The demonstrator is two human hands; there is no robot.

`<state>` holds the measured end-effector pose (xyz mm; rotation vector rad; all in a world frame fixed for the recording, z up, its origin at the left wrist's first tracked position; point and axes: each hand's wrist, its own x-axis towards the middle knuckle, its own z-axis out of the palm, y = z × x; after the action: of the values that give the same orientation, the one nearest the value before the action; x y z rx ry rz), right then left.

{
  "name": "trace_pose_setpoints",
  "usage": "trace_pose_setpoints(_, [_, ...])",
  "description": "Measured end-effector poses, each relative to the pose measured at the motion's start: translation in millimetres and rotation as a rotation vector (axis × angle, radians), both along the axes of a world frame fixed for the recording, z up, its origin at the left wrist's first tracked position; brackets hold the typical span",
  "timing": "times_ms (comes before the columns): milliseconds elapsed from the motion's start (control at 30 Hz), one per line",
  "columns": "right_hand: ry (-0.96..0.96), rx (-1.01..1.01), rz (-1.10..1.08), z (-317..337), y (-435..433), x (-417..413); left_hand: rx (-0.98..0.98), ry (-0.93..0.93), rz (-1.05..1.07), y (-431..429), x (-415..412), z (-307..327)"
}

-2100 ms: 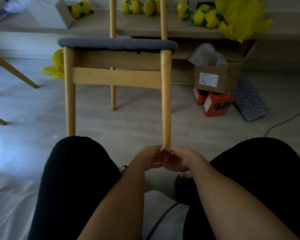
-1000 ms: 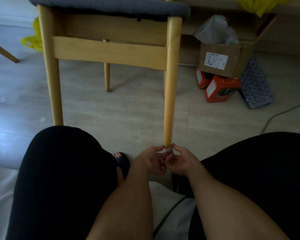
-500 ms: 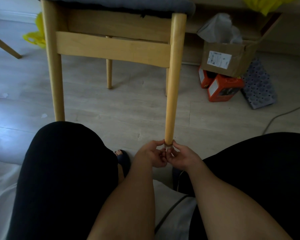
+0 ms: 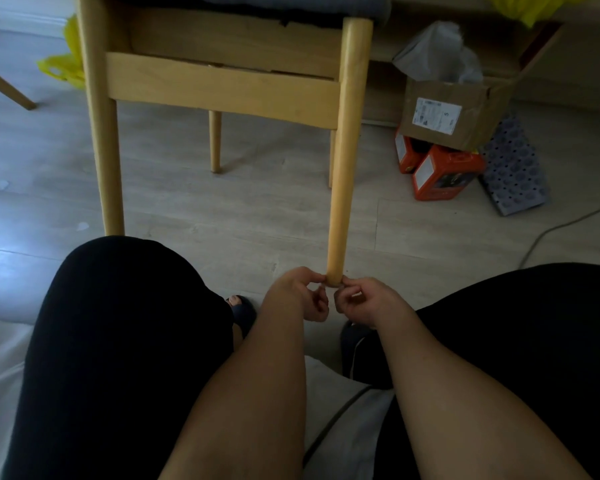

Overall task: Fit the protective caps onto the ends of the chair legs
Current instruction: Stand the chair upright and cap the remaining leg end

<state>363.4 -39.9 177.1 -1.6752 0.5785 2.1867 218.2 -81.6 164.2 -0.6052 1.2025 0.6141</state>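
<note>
A wooden chair with a grey seat pad (image 4: 257, 3) stands in front of me. Its front right leg (image 4: 343, 161) comes down between my knees. My left hand (image 4: 302, 296) and my right hand (image 4: 364, 301) meet at the leg's bottom end (image 4: 334, 278), fingertips pinching it from either side. A small protective cap (image 4: 334, 286) sits at the tip between the fingertips, mostly hidden by them. The front left leg (image 4: 108, 161) disappears behind my left knee. Both rear legs (image 4: 215, 143) rest on the floor.
A cardboard box (image 4: 454, 109) with plastic wrap sits on orange boxes (image 4: 444, 174) at the right, next to a grey dotted bag (image 4: 513, 171). A cable (image 4: 568, 220) crosses the floor there. A yellow bag (image 4: 63, 64) and another chair's leg (image 4: 4, 86) lie at the left.
My view has dropped and drawn nearer to the chair. My hands went from cupping the leg's end together to pinching its tip from both sides.
</note>
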Motion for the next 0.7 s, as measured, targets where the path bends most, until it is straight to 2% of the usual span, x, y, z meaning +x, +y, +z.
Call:
trace_pose_setpoints(233, [-0.223,-0.09,-0.021,6.0,14.9,-8.9,-0.085,0.21,-0.09,12.5,-1.3,3.6])
trace_pose_setpoints(333, [-0.314,-0.095,0.019,4.6,20.4,-15.0,-0.062,0.317,-0.188,18.0,-0.4,1.5])
trace_pose_setpoints(467, [-0.353,-0.067,0.14,4.2,26.5,-19.8,0.004,0.417,-0.331,22.2,0.7,3.9])
trace_pose_setpoints(600, [-0.398,-0.036,0.285,5.9,30.6,-22.4,0.169,0.548,-0.47,24.3,2.8,5.8])
trace_pose_setpoints(700, [-0.422,0.011,0.425,4.4,30.7,-23.5,0.116,0.682,-0.57,28.7,7.7,10.6])
